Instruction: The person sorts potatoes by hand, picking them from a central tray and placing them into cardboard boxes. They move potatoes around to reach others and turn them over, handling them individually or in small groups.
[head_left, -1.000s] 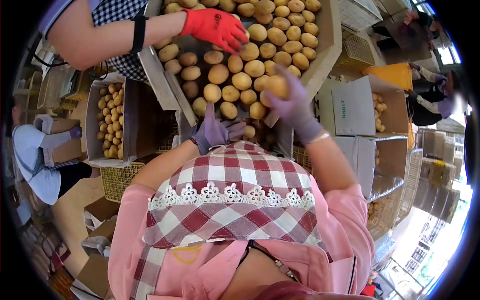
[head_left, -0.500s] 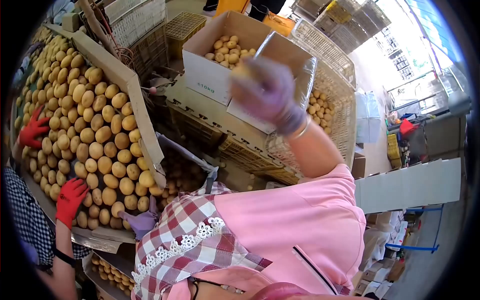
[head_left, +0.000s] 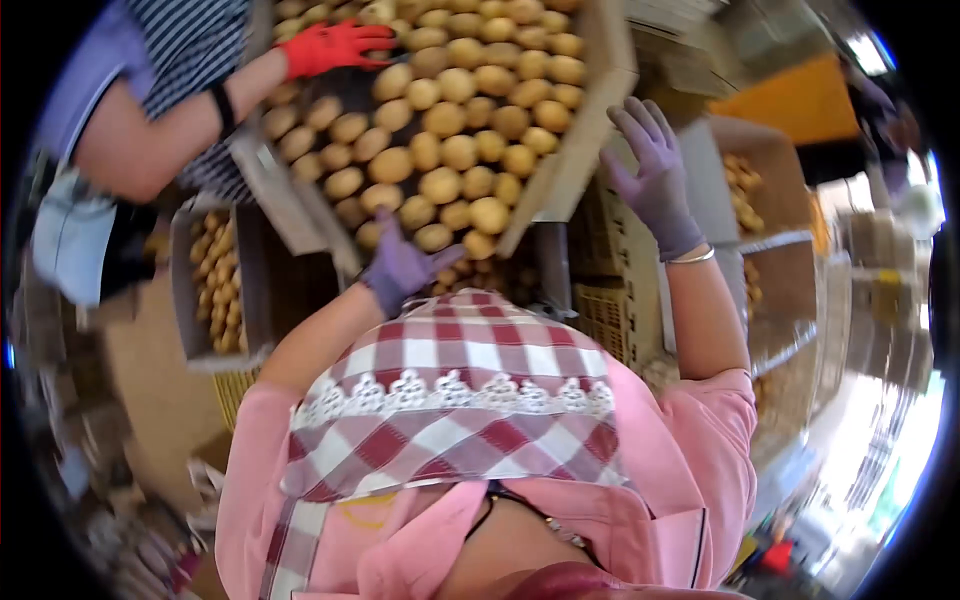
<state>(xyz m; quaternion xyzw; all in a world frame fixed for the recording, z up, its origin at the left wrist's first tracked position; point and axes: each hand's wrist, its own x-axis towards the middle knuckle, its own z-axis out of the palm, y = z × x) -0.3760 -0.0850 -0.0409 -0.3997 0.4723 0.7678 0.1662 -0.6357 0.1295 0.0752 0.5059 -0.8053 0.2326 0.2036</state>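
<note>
Rows of round yellow-brown fruits (head_left: 460, 150) cover a sloping sorting tray (head_left: 590, 130) in front of me. My left hand (head_left: 400, 268), in a purple glove, is at the tray's near end with fingers spread beside the lowest fruits; nothing shows in its grasp. Off the tray's right side, my right hand (head_left: 655, 185), also gloved in purple, is raised with fingers stretched out and holding nothing. It lies between the tray and an open cardboard box (head_left: 785, 205) containing more of these fruits.
A co-worker's red-gloved hand (head_left: 335, 50) reaches over the tray's upper left. Left of the tray stands another fruit-filled box (head_left: 250, 300). A yellow crate (head_left: 603, 315) sits low between tray and right-hand boxes. An orange sheet-like thing (head_left: 790, 100) is at the far right.
My view has turned toward the tray. My right hand, blurred over the box with something yellow at its fingers before, has come back from it and is empty. My left hand stays by the tray's end.
</note>
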